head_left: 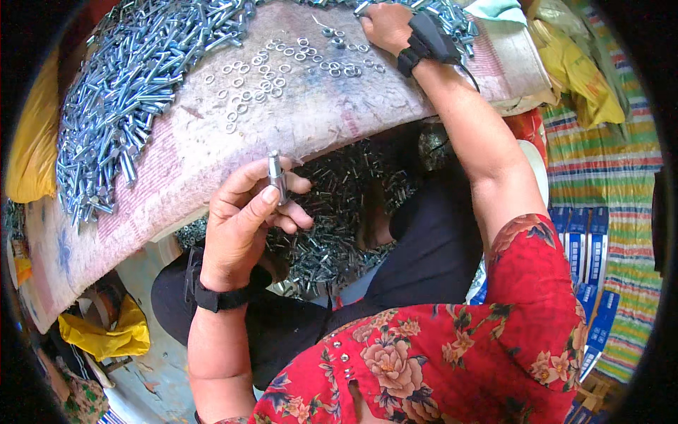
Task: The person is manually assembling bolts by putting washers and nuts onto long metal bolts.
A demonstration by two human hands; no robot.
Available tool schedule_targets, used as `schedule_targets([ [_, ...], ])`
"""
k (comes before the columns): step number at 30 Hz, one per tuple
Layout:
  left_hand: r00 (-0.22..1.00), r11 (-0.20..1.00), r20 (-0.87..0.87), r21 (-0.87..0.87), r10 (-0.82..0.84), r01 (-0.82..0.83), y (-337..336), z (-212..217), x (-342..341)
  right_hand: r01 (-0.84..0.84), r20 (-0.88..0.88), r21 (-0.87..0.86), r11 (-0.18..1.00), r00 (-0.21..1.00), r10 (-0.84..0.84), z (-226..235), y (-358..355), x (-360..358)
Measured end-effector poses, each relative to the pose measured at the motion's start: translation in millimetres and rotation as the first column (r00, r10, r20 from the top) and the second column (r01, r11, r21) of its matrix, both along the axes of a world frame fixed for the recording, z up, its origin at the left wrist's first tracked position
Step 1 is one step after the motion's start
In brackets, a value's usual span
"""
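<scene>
My left hand (244,212) pinches a metal anchor bolt (277,177) between thumb and fingers, its narrow threaded end up and its wider sleeve lower down. It is held just in front of the cloth-covered table's near edge. At the back of the table my right hand (387,30) reaches to the rim of a heap of bluish metal bolts (448,21). Its fingers are curled with the tips among the pieces; what they grip is too hidden to name. Loose washers (272,78) lie scattered on the cloth between the hands.
A large pile of bluish bolts (134,92) covers the table's left side. Below the near edge, many darker metal pieces (332,247) lie around my legs. Yellow bags (113,328) are at lower left. Blue-and-white boxes (586,247) lie on a striped sheet (628,212) at right.
</scene>
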State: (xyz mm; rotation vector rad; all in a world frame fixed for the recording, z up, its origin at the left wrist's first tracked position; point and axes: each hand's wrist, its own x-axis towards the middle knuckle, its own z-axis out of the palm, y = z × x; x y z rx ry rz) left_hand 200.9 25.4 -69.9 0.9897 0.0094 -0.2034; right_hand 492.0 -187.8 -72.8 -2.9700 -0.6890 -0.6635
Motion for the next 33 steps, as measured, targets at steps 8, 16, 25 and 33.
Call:
schedule_targets([
  [8, 0.996, 0.999, -0.088, 0.033, 0.003, 0.0, -7.1, -3.2, 2.6, -0.274, 0.143, 0.058, 0.96, 0.954, 0.264, 2.9, -60.6, -29.6],
  [16, 0.994, 0.998, -0.113, 0.07, 0.012, -0.004, -9.5, -4.2, 3.6, -0.375, 0.042, 0.092, 0.922, 0.927, 0.373, 2.2, -53.0, -39.8],
  [25, 0.99, 0.989, -0.14, 0.144, 0.006, 0.015, -9.9, -3.7, 3.1, -0.165, -0.087, -0.038, 0.986, 0.983, 0.161, 6.9, -34.8, -38.7],
  [33, 0.997, 0.977, 0.065, 0.211, 0.027, -0.04, -13.0, -7.8, 5.9, -0.102, -0.232, 0.928, 0.358, 0.593, 0.771, 38.5, 36.7, -199.8],
])
